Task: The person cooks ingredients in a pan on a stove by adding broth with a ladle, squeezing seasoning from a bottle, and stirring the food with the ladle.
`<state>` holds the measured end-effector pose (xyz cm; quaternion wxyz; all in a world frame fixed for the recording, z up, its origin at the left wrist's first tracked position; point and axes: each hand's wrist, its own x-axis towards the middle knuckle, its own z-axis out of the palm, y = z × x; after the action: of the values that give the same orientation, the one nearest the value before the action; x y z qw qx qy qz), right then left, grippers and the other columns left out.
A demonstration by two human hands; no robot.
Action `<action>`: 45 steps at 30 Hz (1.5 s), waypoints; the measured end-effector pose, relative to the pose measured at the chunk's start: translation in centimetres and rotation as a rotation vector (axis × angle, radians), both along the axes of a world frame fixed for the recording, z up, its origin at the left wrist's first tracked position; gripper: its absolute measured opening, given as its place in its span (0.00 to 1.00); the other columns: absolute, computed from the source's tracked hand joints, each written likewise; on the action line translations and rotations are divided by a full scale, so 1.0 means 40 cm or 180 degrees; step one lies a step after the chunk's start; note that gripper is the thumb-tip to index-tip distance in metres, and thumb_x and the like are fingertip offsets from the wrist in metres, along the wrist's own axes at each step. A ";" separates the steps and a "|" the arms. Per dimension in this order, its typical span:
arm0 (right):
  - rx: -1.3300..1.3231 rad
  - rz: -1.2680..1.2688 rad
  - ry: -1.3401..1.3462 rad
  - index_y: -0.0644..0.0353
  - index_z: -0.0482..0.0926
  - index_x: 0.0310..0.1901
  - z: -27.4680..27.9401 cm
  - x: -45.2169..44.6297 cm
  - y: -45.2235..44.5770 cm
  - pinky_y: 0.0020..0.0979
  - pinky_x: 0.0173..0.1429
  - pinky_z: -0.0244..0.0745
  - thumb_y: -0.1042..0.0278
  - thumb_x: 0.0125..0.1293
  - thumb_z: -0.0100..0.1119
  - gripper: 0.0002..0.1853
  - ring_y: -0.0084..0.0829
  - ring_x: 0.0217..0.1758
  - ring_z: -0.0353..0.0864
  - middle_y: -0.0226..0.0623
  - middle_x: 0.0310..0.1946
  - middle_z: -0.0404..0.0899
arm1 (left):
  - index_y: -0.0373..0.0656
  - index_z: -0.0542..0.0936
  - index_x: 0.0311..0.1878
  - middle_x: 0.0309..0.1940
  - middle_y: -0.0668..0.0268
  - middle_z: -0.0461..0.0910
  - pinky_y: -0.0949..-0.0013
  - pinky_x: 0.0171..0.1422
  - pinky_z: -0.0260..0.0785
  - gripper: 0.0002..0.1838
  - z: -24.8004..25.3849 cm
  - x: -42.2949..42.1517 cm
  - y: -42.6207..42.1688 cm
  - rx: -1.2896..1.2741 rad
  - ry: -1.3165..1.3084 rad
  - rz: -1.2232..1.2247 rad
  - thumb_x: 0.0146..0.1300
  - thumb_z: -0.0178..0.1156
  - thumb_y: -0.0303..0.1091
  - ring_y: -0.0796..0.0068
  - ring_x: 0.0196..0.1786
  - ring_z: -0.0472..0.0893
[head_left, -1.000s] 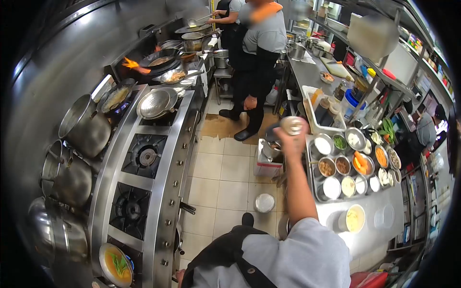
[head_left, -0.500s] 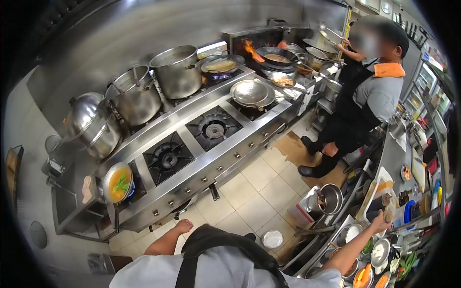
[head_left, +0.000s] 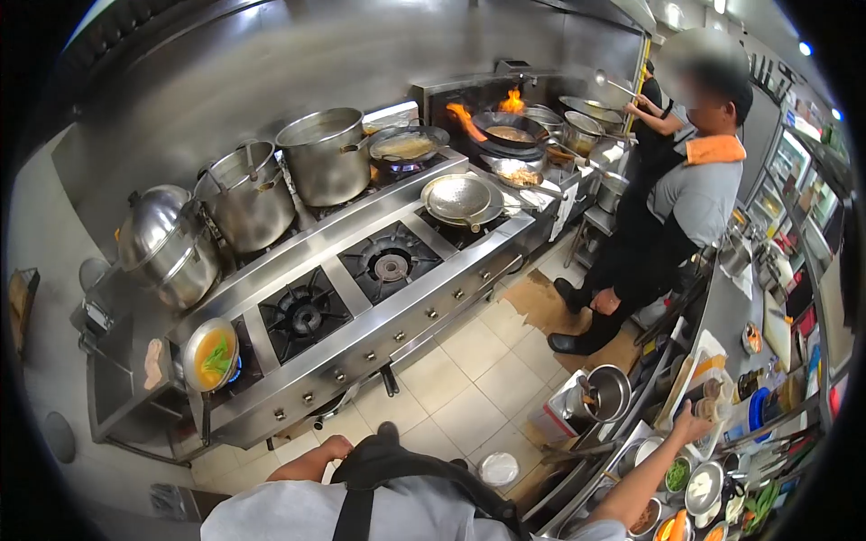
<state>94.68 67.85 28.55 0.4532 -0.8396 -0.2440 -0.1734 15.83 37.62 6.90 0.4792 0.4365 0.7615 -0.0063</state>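
Note:
My right hand (head_left: 690, 426) is at the white tray (head_left: 672, 406) of bottles on the right counter, its fingers around a small jar (head_left: 713, 410) with a light top. Below and beside it stand metal bowls of ingredients, among them chopped greens (head_left: 677, 475) and orange pieces (head_left: 672, 527). My left hand (head_left: 336, 446) hangs low in front of the stove, fingers curled in; whether it holds anything is hidden. On the lit burner at the stove's left end sits a pan (head_left: 211, 355) of orange liquid with green leaves.
Large pots (head_left: 320, 158) line the back of the stove, with strainers (head_left: 456, 199) on its right part. Flames (head_left: 465, 120) rise beside a wok. A co-worker (head_left: 695, 194) stands at the far right; another person holds a ladle. A bucket (head_left: 607, 394) and a lidded tub (head_left: 498, 469) are low down.
The view has swung left toward the stove. My right hand has come down with the jar from above the floor to the tray of bottles. My left hand has come further into view.

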 end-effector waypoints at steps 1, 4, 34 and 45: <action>0.0140 0.0043 -0.0187 0.73 0.63 0.57 0.029 -0.036 -0.020 0.43 0.63 0.61 0.59 0.45 0.74 0.42 0.52 0.59 0.69 0.56 0.54 0.70 | 0.45 0.84 0.25 0.21 0.61 0.81 0.64 0.32 0.72 0.10 -0.026 -0.002 0.006 -0.0027 -0.0062 0.0355 0.50 0.56 0.38 0.70 0.24 0.80; 0.0507 0.0393 -0.0377 0.73 0.65 0.56 0.072 -0.155 -0.043 0.43 0.63 0.62 0.57 0.48 0.73 0.39 0.51 0.57 0.70 0.56 0.52 0.70 | 0.45 0.84 0.25 0.21 0.62 0.81 0.65 0.33 0.72 0.10 -0.059 -0.007 0.028 0.0500 -0.0022 0.0189 0.50 0.56 0.38 0.70 0.24 0.80; -0.1867 0.5961 0.1728 0.67 0.74 0.49 0.276 -1.651 0.134 0.23 0.44 0.71 0.62 0.58 0.65 0.22 0.23 0.36 0.76 0.32 0.35 0.79 | 0.46 0.76 0.43 0.30 0.59 0.80 0.53 0.28 0.67 0.09 -0.339 -0.437 -0.182 -0.0032 -0.2000 0.3399 0.60 0.55 0.36 0.60 0.28 0.81; -0.0687 0.5551 0.2525 0.60 0.78 0.35 0.321 -1.805 0.696 0.19 0.27 0.67 0.59 0.60 0.62 0.12 0.17 0.26 0.76 0.28 0.24 0.79 | 0.51 0.78 0.20 0.24 0.66 0.80 0.61 0.34 0.74 0.17 -0.350 -0.293 -0.156 0.0589 0.1434 0.0272 0.54 0.54 0.52 0.62 0.29 0.81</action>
<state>22.48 95.69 41.40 0.3926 -0.3978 -0.6258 0.5441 4.12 31.39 -7.11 0.2551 0.4334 0.8642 -0.0134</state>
